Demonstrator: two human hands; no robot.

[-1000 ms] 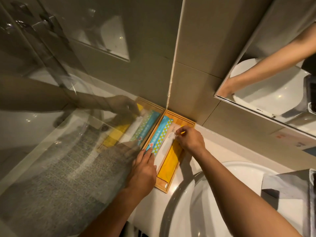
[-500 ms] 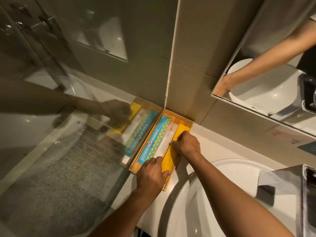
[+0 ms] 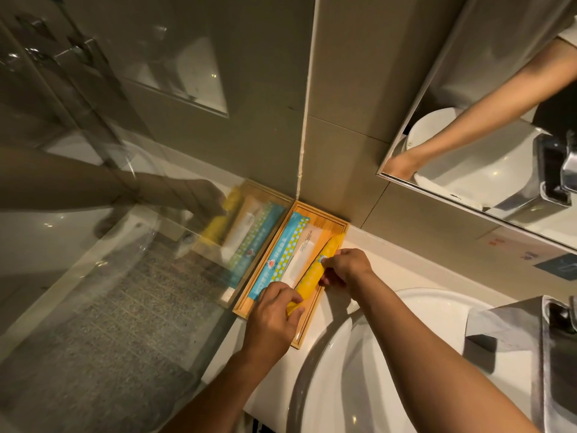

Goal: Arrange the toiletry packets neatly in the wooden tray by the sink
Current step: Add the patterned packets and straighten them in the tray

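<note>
Packets lay lengthwise in the wooden tray [image 3: 338, 221], which sat on the white counter [image 3: 384, 254] pushed into the corner where the glass partition [image 3: 93, 276] met the tiled wall [image 3: 343, 120]. Seen from the tray's centre, the blue packet [image 3: 279, 257] ran along the ten o'clock side, close to the glass; the white packet [image 3: 301, 256] lay just beside it in the middle; the yellow packet [image 3: 318, 270] lay toward the four o'clock side, its near end lifted and angled toward seven o'clock.

The left hand [image 3: 274, 320] covered the tray's six o'clock end, fingers curled and pinching the near end of the yellow packet between thumb and fingertips. The right hand [image 3: 346, 267] came in from four o'clock, over the tray's long rim, its fingers closed on the yellow packet around its middle, beside a small round printed mark.

The white sink [image 3: 390, 354] sat at five o'clock of the tray, its rim just beside the tray's near corner. At two o'clock hung the mirror [image 3: 468, 126], reflecting a forearm. The glass partition reflected the tray and the packets in reverse.
</note>
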